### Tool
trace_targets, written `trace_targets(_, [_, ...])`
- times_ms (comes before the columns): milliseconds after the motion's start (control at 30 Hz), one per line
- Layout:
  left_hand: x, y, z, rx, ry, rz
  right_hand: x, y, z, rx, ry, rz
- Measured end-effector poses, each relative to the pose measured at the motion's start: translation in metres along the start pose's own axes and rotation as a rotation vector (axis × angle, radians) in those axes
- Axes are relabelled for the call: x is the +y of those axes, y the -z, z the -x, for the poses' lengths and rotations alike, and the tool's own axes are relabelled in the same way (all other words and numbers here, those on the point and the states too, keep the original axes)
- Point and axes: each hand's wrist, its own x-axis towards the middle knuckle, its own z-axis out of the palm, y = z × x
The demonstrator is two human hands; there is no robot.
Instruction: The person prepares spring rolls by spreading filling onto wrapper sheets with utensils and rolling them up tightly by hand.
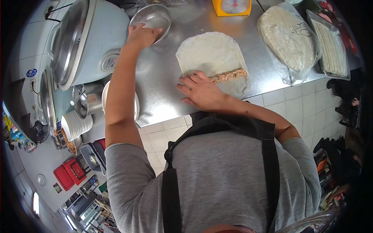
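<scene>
My left hand (143, 36) is at the near side of a metal bowl (165, 19), fingers apart and reaching over its rim. What lies in the bowl is hard to make out. My right hand (204, 91), open with its fingers spread, rests over the lower left of a thin pale sheet of dough (210, 50). Across the lower part of that sheet runs a strip of pinkish minced filling (231, 75); the hand covers its left end. The sheet lies flat on the steel table (159, 81), its lower edge close to the table's front edge.
A large rice cooker (89, 42) stands at the left. Stacked white plates (77, 126) are below it. A yellow scale (232, 7) sits at the back. On the right are bagged dough sheets (287, 39) and a tray of pale rolls (329, 48).
</scene>
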Motion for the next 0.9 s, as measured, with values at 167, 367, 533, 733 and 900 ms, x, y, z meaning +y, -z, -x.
trace_targets(167, [0.024, 0.073, 0.052, 0.305, -0.054, 0.243, 0.005, 0.011, 0.002, 0.005, -0.008, -0.026])
trace_targets(367, [0.107, -0.011, 0.114, 0.139, -0.260, 0.372, 0.010, 0.028, 0.008, 0.017, -0.024, -0.084])
trace_targets(533, [0.129, -0.019, 0.071, 0.156, -0.205, 0.197, 0.021, 0.048, 0.031, 0.087, -0.092, -0.060])
trace_targets(733, [0.143, -0.012, 0.078, 0.067, -0.273, 0.259, 0.048, 0.096, 0.085, 0.248, -0.304, 0.047])
trace_targets(900, [0.144, -0.017, 0.053, 0.057, -0.160, 0.221, 0.066, 0.119, 0.131, 0.286, -0.498, 0.121])
